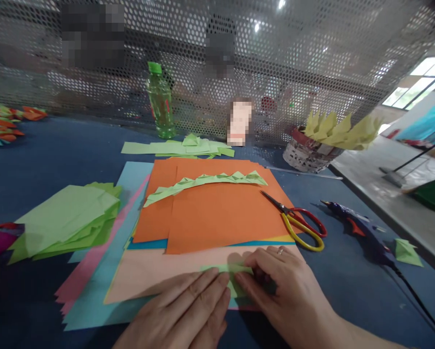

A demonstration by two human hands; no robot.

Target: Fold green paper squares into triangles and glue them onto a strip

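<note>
- My left hand lies flat on the small green paper, between my hands.
- My right hand curls at its edge; whether pinching, I can't tell.
- Beyond my right hand, scissors.
- Beyond both, a pointed green strip.

Paper slip is sitting over front of sheet stack, strip behind; scissors are overlapping right edge, glue gun lying farther right, bottle standing behind.
</note>
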